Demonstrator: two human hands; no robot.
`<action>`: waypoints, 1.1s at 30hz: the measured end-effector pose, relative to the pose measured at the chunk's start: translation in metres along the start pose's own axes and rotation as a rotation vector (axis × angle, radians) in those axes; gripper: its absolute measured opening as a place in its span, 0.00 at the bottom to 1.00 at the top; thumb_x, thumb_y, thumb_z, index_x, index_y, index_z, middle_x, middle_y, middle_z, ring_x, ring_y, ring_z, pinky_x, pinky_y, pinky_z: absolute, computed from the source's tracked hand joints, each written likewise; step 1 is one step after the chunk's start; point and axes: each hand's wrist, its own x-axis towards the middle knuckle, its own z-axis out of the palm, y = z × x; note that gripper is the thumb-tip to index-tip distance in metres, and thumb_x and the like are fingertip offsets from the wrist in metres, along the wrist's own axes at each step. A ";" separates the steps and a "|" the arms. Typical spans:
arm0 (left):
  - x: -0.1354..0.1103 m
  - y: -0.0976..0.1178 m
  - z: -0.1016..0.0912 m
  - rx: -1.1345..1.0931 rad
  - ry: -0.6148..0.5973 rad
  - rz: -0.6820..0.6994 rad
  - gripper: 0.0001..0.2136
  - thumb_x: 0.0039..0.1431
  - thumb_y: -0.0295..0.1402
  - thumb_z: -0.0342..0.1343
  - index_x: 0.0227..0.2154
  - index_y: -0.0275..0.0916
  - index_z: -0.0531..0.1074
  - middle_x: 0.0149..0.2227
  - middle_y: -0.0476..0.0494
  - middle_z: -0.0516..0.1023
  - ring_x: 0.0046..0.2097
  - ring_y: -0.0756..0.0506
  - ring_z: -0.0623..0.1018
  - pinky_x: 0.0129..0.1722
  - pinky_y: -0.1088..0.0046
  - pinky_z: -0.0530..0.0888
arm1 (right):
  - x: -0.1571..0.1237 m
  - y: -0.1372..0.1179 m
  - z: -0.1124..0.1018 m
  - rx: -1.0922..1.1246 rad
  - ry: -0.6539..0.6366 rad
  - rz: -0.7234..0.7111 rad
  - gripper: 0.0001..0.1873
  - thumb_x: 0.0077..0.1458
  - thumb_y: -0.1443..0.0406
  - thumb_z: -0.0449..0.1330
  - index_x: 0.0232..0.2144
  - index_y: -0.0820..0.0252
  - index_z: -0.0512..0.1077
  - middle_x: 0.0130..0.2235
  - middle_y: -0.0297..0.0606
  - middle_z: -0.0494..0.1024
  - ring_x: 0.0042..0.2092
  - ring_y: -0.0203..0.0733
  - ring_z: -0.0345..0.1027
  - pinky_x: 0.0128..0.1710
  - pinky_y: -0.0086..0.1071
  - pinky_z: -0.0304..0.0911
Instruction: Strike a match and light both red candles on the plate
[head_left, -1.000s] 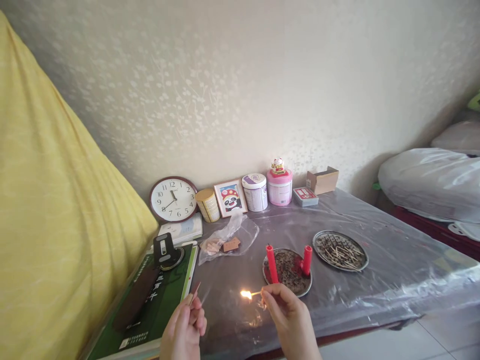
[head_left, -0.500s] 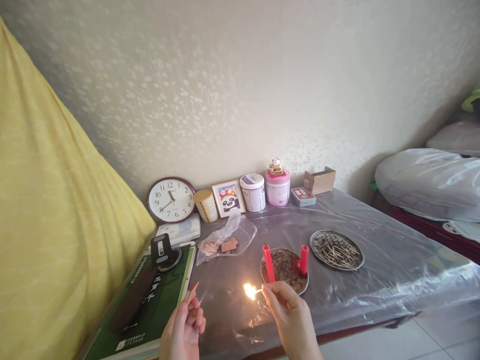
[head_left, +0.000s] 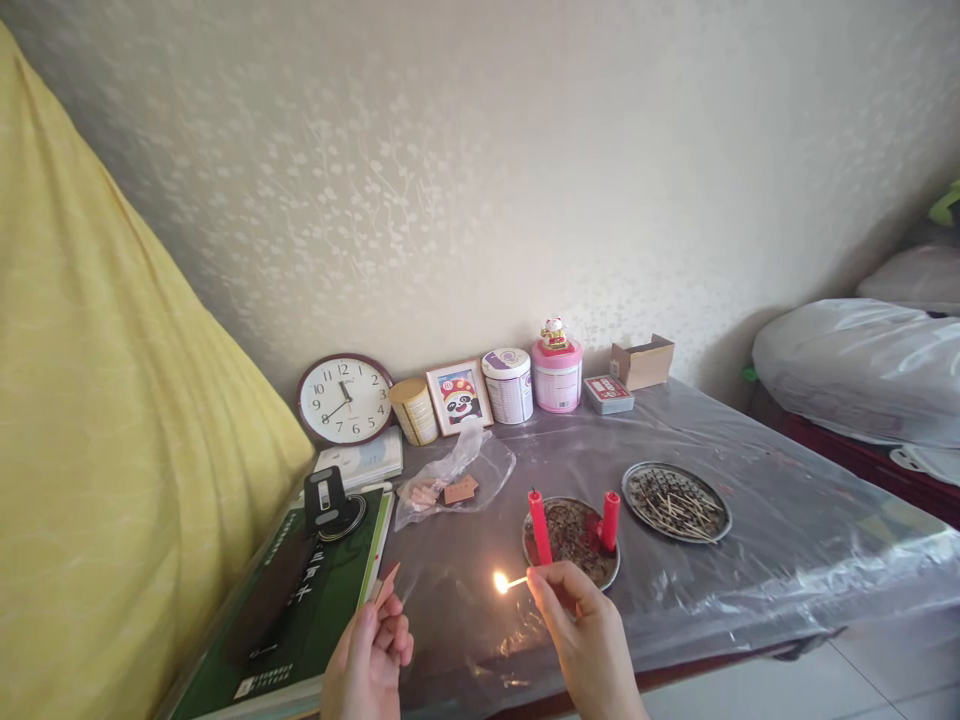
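Note:
A burning match point(head_left: 514, 582) is pinched between the thumb and index finger of my right hand point(head_left: 581, 625), its flame pointing left. Just behind that hand, two red candles stand on a round metal plate point(head_left: 570, 572): the left candle point(head_left: 539, 528) leans slightly, and the right candle point(head_left: 610, 522) is upright. Neither candle shows a flame. My left hand point(head_left: 375, 645) is closed around a small pinkish-brown matchbox point(head_left: 387, 588), partly hidden by the fingers. Used matchsticks point(head_left: 681, 512) lie on a second metal plate point(head_left: 639, 478) at the right.
A plastic bag point(head_left: 491, 465) with small matchboxes lies behind my hands. Green book point(head_left: 330, 590) with a black phone stand point(head_left: 327, 500) sits left. Along the wall stand a clock point(head_left: 345, 398), cans, a framed panda picture point(head_left: 459, 398) and a cardboard box point(head_left: 643, 364).
The match flame has become smaller and rounder. Both hands keep their grips, and the view has shifted very slightly.

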 end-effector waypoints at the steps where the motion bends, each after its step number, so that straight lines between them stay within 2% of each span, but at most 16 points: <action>1: 0.000 0.000 0.000 0.001 0.009 0.000 0.18 0.43 0.46 0.64 0.35 0.41 0.80 0.25 0.49 0.70 0.22 0.53 0.64 0.17 0.77 0.63 | 0.000 0.000 0.000 -0.001 0.003 -0.005 0.20 0.55 0.50 0.56 0.25 0.58 0.73 0.22 0.32 0.67 0.25 0.37 0.58 0.24 0.25 0.56; 20: -0.001 0.000 0.004 -0.018 0.016 -0.026 0.19 0.43 0.46 0.65 0.36 0.40 0.80 0.24 0.49 0.71 0.22 0.53 0.64 0.18 0.77 0.63 | 0.001 0.002 0.000 -0.007 0.004 -0.046 0.16 0.57 0.53 0.56 0.29 0.58 0.74 0.26 0.35 0.75 0.28 0.39 0.66 0.28 0.26 0.62; 33: 0.001 -0.002 0.003 -0.018 0.025 -0.028 0.19 0.42 0.46 0.65 0.35 0.39 0.79 0.24 0.48 0.72 0.21 0.52 0.65 0.17 0.76 0.63 | 0.002 0.002 0.001 -0.014 0.020 -0.095 0.16 0.57 0.53 0.56 0.31 0.59 0.76 0.27 0.37 0.76 0.28 0.39 0.69 0.28 0.27 0.64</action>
